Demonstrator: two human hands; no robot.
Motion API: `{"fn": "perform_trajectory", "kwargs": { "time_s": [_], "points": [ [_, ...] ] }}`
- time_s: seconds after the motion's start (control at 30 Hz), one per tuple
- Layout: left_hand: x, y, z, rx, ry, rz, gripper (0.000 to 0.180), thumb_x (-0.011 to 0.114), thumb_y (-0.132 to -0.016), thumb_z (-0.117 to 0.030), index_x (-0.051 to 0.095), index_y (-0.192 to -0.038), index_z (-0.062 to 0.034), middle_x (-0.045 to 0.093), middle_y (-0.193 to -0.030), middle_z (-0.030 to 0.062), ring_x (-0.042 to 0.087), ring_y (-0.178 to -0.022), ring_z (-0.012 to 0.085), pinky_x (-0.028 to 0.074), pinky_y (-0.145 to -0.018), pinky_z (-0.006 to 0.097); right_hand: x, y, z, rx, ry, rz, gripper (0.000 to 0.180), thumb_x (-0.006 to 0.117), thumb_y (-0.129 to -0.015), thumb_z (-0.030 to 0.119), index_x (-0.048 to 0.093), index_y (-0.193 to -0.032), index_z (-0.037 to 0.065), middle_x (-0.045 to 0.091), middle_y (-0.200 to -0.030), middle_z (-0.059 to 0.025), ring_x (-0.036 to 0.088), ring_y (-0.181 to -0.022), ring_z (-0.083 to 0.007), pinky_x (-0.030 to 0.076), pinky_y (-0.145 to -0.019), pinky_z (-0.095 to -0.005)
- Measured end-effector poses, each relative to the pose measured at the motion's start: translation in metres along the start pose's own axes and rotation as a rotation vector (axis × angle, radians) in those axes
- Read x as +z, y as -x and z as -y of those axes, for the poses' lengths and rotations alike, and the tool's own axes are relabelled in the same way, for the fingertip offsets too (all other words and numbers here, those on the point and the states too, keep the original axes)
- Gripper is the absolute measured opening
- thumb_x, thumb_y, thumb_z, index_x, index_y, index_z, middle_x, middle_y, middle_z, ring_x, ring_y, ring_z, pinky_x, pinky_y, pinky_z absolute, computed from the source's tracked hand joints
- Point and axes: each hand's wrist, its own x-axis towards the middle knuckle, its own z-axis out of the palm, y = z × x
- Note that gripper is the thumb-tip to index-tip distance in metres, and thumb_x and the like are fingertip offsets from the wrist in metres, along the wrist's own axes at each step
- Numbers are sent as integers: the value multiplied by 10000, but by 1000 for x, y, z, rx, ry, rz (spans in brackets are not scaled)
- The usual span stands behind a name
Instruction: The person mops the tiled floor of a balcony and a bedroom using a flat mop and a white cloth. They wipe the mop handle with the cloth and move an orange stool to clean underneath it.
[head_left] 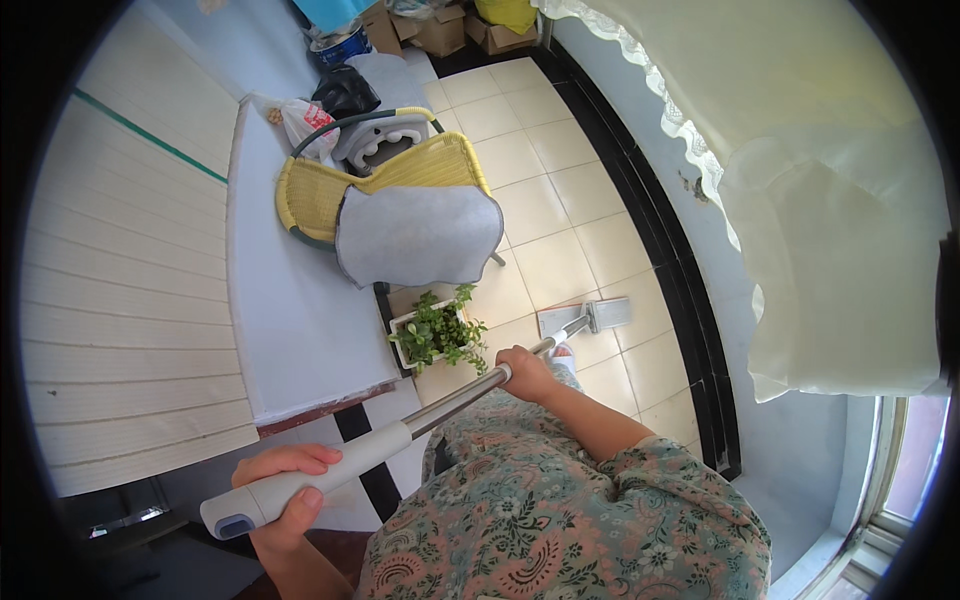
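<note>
Clasping the mop [425, 419]: grip [358, 458] inside closed left hand [287, 520], pole [457, 402] inside closed right hand [526, 375]; apparently mopping, with the flat head [612, 315] on tiles [615, 245] beyond the right; probably needing a steady push next; spotting red print [319, 116] on a white bag [296, 122] farther ahead, too small to read.

A: Clothing?
B: Loose garment [560, 510]. Grey-green ground; print of coral paisleys, pale flowers, dark leafy scrollwork.
A: Sleeves?
B: Right sleeve [690, 478]: matching print, short, forearm bare beyond its edge.
A: Footwear?
B: One piece of white footwear [561, 361] visible, partly hidden.
</note>
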Motion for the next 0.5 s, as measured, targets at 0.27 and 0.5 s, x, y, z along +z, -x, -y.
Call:
{"fn": "perform_trajectory", "kwargs": {
  "time_s": [0.27,0.5],
  "points": [
    [27,-13,-7,110,-47,-59,271,642,-668,-178,582,-800,51,630,-815,219,628,-745,250,502,-711,335,-62,-45,-19,-152,63,-54,172,669,-659,191,563,-749,89,573,-764,-105,538,-815,-301,451,-693,-396],
    [187,-116,29,58,-76,136,207,607,-716,-24,581,-912,41,621,-959,198,605,-895,238,459,-801,319,-155,-146,-182,21,129,-93,178,663,-674,193,570,-802,111,583,-856,-98,535,-900,-288,455,-738,-387]
  ]
}}
